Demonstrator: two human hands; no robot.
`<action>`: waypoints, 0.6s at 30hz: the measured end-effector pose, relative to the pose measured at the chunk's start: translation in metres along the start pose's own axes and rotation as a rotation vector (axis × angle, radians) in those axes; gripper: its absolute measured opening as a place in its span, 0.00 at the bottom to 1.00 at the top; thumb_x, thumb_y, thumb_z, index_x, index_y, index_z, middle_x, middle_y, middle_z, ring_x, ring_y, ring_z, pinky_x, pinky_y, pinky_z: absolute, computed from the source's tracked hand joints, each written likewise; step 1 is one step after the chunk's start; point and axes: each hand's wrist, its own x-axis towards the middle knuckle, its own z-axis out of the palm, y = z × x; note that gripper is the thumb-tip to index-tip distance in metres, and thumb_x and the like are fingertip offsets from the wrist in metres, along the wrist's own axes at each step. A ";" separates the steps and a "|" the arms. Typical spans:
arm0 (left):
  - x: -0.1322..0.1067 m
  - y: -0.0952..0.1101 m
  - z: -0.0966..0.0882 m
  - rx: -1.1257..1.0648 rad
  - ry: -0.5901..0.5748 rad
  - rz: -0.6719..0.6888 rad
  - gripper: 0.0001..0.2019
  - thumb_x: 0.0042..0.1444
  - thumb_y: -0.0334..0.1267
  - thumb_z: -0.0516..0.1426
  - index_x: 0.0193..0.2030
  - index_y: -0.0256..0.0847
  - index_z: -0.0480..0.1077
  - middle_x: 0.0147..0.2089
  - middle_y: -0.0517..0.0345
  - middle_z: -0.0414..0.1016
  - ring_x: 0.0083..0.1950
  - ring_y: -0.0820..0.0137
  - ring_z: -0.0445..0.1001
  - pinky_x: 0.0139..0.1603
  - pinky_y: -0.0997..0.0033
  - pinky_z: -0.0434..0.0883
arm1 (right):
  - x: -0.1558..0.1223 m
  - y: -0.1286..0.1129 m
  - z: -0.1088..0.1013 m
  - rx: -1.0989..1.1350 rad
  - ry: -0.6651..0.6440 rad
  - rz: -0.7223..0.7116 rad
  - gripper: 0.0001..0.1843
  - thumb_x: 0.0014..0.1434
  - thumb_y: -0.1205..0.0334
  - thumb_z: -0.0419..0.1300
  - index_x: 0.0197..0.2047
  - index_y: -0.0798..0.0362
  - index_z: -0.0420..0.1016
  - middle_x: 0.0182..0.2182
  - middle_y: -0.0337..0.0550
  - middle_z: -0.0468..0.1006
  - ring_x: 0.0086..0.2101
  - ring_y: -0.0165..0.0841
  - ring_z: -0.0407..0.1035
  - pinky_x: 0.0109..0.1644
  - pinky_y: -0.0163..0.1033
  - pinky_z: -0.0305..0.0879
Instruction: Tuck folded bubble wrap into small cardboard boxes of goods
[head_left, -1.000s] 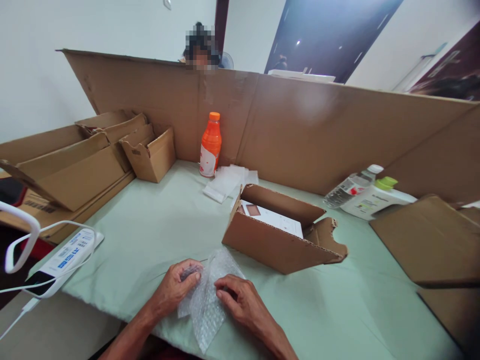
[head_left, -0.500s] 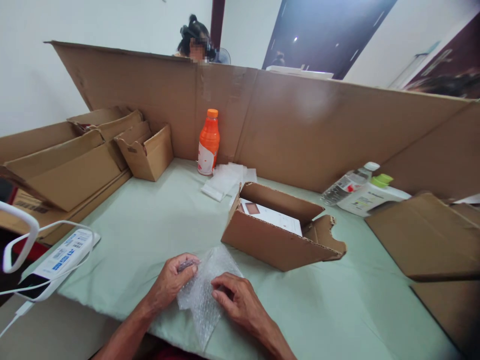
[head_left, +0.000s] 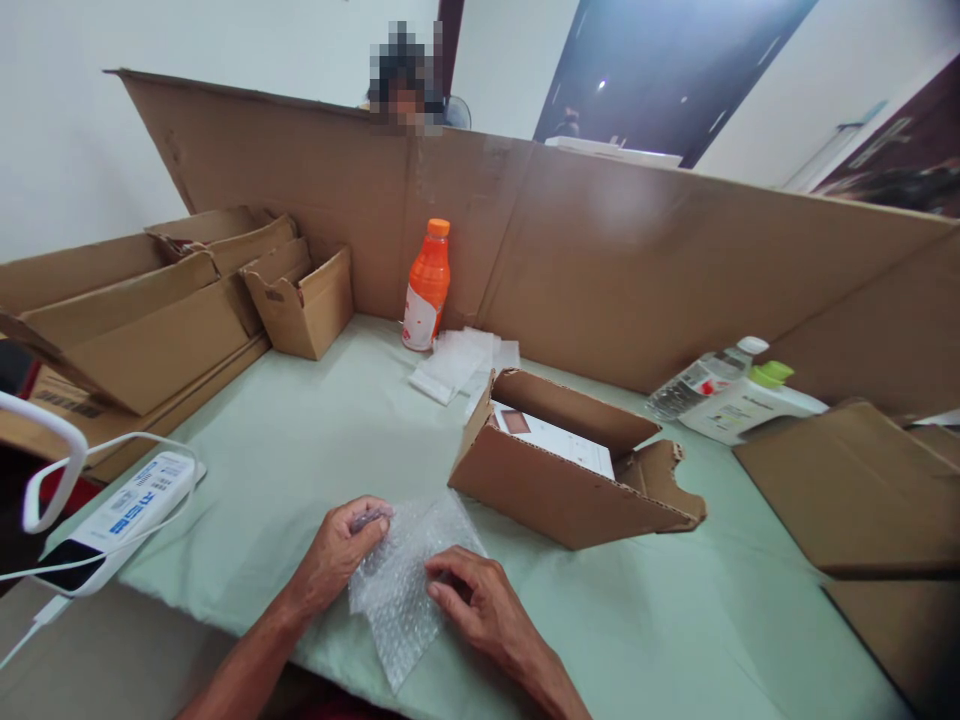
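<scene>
In my left hand (head_left: 341, 550), closed thumb over fingers, is a small purplish-grey object (head_left: 367, 519). Most of it is hidden, so its kind cannot be made out. A sheet of clear bubble wrap (head_left: 405, 590) lies at the table's front edge between my hands, one side touching the left fingertips. My right hand (head_left: 480, 610) is curled, its thumb and forefinger at the wrap's right edge. Just behind them stands an open cardboard box (head_left: 540, 500) with a white printed box (head_left: 555, 440) inside.
Flattish clear plastic bags (head_left: 457, 365) lie by an orange drink bottle (head_left: 427, 285). Cardboard boxes (head_left: 135, 330) line the left. A white power bank (head_left: 124, 520) with a cable sits front left. A water bottle (head_left: 701, 380) and white container (head_left: 750, 405) lean right. A cardboard screen (head_left: 600, 260) stands behind.
The view has shifted slightly. My left hand has moved a little to the left, with the bubble wrap spread a bit wider. My right hand has hardly moved.
</scene>
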 end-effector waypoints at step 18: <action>0.005 -0.001 0.004 0.014 0.074 0.012 0.16 0.52 0.49 0.60 0.37 0.37 0.74 0.29 0.60 0.71 0.31 0.70 0.68 0.33 0.73 0.64 | -0.001 0.005 0.005 -0.083 -0.038 -0.044 0.16 0.59 0.69 0.60 0.49 0.49 0.78 0.45 0.43 0.82 0.46 0.37 0.75 0.52 0.40 0.67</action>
